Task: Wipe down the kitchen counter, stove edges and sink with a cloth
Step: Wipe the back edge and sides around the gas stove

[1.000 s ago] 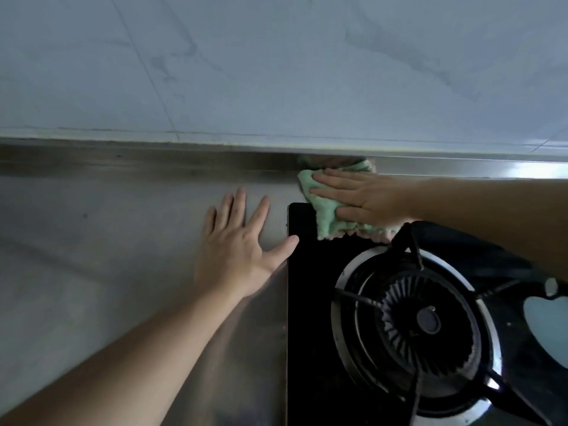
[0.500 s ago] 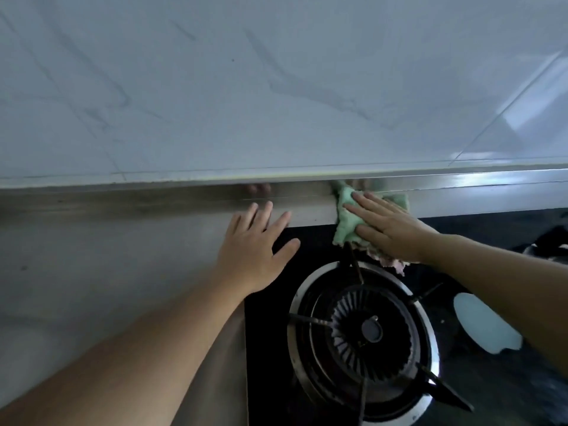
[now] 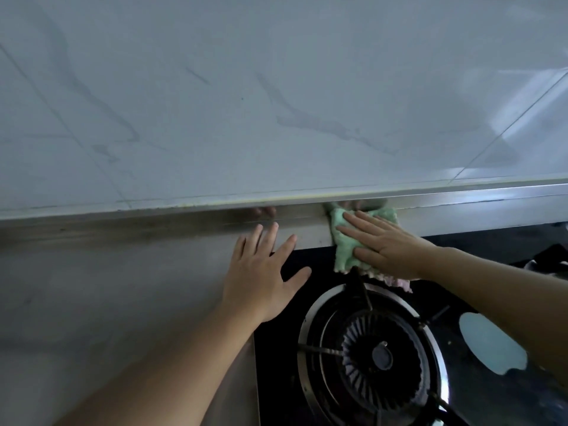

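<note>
Now | right hand (image 3: 390, 247) flat, fingers spread, pressing green cloth (image 3: 347, 250) at stove (image 3: 307, 348) rim, 12 o'clock of burner (image 3: 375, 352); left hand (image 3: 261, 275) splayed empty at 10 o'clock | cloth soft, light, bunches easily; palm its middle

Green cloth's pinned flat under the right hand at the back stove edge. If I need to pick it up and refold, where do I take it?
Probably the scalloped near hem of the green cloth, which lies free on the black stove top, clear of the right hand. Pinch from above, approaching from the burner side; the far end is wedged against the steel upstand.
</note>
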